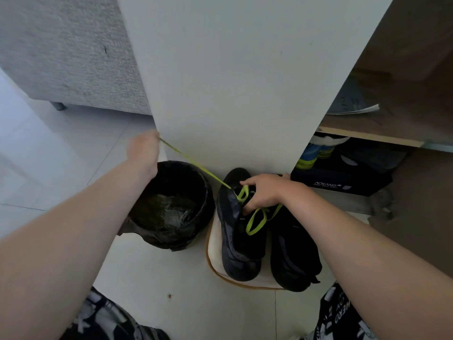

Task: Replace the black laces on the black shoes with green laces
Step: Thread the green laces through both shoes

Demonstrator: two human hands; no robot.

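Your patterned shorts [105,315] sat lowest, with both arms reaching out. Your left hand [144,153] pinched one end of the green lace [193,163] and held it tight above the black bin [171,204]. Your right hand [263,192] gripped the black shoe [237,231] by its lace holes. That shoe sat on a white pad [213,244], touching the other shoe [294,249].

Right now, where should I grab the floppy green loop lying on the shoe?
Probably pinch the green loop at its bottom bend, coming from the near side. There it lies slack and clear on the shoe, while its upper end runs under the right hand.
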